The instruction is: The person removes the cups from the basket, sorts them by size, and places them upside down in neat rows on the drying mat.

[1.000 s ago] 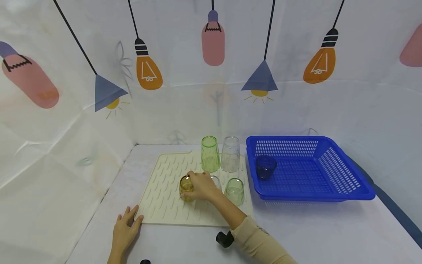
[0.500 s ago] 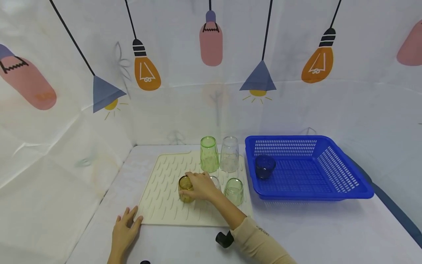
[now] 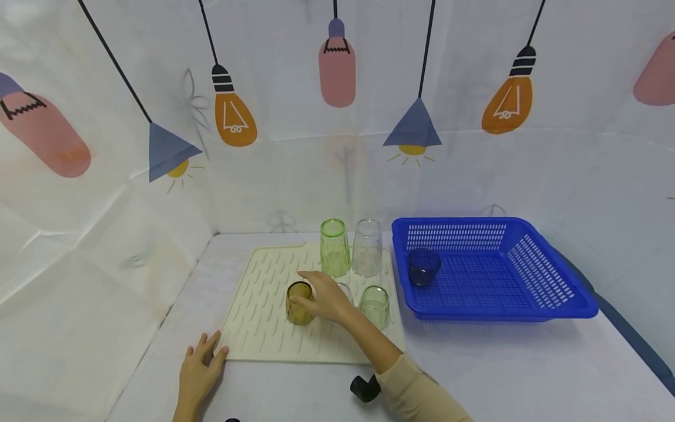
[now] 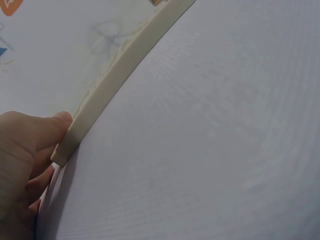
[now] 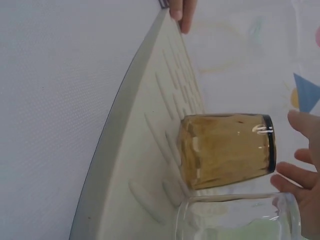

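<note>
An amber glass [image 3: 298,312] stands on a cream ridged drying mat [image 3: 258,337]. My right hand [image 3: 329,298] is just to its right, thumb and fingers spread; in the right wrist view the fingers [image 5: 300,175] are apart from the amber glass [image 5: 227,150]. Beside it, partly hidden by that hand, is a short clear glass [image 3: 344,289], and further right a short pale green glass [image 3: 375,308]. My left hand [image 3: 198,370] touches the mat's near left corner; in the left wrist view its thumb [image 4: 55,127] lies against the mat's edge [image 4: 107,90].
Behind these stand a tall green glass [image 3: 334,249] and a tall clear glass [image 3: 367,249]. A blue plastic basket [image 3: 487,302] on the right holds a dark blue glass [image 3: 424,268]. A black object [image 3: 365,388] lies near my right sleeve. A patterned sheet [image 3: 295,176] hangs behind the table.
My right hand has let go of the amber glass and drawn back slightly to the right, its fingers spreading. The glass stays on the mat. The left hand has not moved.
</note>
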The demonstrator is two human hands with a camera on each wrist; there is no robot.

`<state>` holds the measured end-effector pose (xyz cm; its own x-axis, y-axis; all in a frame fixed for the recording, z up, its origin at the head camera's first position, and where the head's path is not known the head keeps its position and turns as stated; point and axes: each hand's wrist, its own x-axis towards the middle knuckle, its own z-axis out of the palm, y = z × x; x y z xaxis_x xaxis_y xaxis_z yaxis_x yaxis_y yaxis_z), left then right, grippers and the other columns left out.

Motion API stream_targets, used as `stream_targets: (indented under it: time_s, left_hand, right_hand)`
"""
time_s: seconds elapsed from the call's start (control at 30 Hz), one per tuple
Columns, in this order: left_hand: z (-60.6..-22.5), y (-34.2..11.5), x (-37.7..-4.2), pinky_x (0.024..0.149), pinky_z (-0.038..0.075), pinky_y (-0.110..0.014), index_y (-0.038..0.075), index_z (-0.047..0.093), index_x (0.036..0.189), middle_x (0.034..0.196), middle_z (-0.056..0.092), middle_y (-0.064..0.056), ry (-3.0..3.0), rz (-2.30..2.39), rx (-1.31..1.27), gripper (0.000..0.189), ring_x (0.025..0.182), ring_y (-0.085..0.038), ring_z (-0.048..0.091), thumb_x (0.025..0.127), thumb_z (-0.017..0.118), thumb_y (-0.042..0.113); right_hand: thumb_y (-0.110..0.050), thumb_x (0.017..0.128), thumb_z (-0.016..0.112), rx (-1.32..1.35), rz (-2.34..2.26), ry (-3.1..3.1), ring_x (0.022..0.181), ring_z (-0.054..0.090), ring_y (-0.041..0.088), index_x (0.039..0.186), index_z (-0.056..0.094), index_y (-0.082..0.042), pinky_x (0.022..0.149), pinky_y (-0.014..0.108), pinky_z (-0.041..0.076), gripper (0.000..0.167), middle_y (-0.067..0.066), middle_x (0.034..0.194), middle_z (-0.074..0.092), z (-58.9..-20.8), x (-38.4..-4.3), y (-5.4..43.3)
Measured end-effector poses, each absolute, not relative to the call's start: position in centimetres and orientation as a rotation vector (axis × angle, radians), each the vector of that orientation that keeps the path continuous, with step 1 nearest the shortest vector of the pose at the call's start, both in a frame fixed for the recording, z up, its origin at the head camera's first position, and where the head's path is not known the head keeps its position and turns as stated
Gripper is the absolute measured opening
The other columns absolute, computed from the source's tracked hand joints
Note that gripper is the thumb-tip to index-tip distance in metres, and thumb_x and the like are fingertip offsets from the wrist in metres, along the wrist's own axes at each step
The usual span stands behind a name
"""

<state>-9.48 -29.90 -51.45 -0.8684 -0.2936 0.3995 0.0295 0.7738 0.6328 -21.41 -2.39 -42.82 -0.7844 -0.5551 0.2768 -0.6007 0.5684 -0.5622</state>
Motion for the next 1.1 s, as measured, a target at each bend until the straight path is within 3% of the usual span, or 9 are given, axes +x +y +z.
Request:
stream_targets:
  time_s: [0.6, 1.1]
  left_hand:
    - [-51.5, -30.0, -9.5, 0.103, 0.025, -0.065, -0.013, 0.060, 0.113, 0.113, 0.056, -0.034, -2.492, -0.906, 0.215, 0.042, 0.115, -0.054, 0.045, 0.076, 0.072, 0.001]
    - [-51.3, -29.9, -9.5, 0.105, 0.023, -0.064, -0.013, 0.058, 0.115, 0.117, 0.054, -0.033, -2.528, -0.932, 0.270, 0.042, 0.118, -0.053, 0.043, 0.079, 0.070, 0.005]
  right_hand:
    - [-0.025, 0.085, 0.069, 0.847, 1.173, -2.452, 0.115, 0.057, 0.030, 0.125, 0.055, 0.004, 0.098, 0.044, 0.047, 0.051, 0.017, 0.122, 0.061, -41.1, -19.6, 4.3]
    - [-0.015, 0.082, 0.072, 0.606, 1.215, -2.377, 0.112, 0.057, 0.036, 0.124, 0.054, 0.007, 0.094, 0.052, 0.047, 0.051, 0.021, 0.121, 0.060, -40.7, -19.6, 13.2]
